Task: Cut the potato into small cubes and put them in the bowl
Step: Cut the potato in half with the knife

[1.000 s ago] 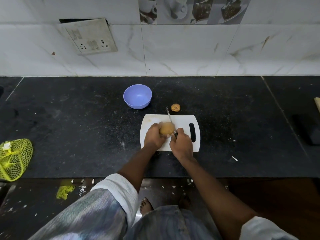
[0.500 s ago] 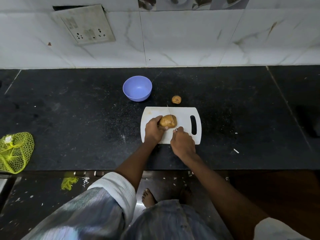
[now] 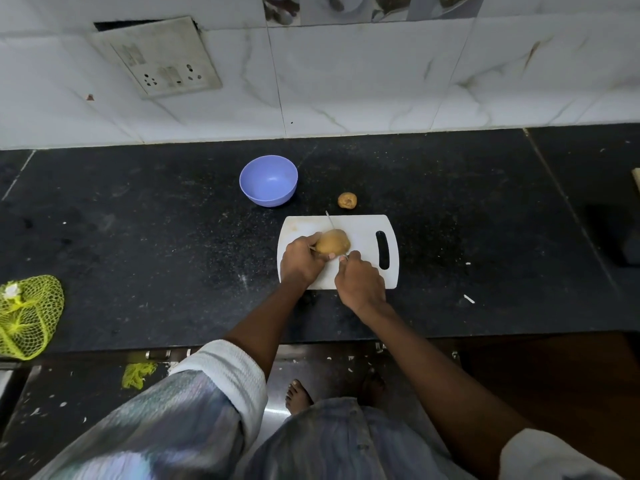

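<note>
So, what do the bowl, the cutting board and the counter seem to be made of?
The bowl looks like plastic: even lavender colour, smooth, dull sheen. The cutting board is probably plastic too: flat white with a moulded handle slot. The counter looks like polished black stone, perhaps granite: fine light speckles and a visible joint line.

Bare counter [image 3: 156, 237] left of bowl [image 3: 268, 180]

No text, label, brand or number can be read anywhere. The socket plate [image 3: 162, 60] on the wall bears only blurred, illegible marks.
</note>
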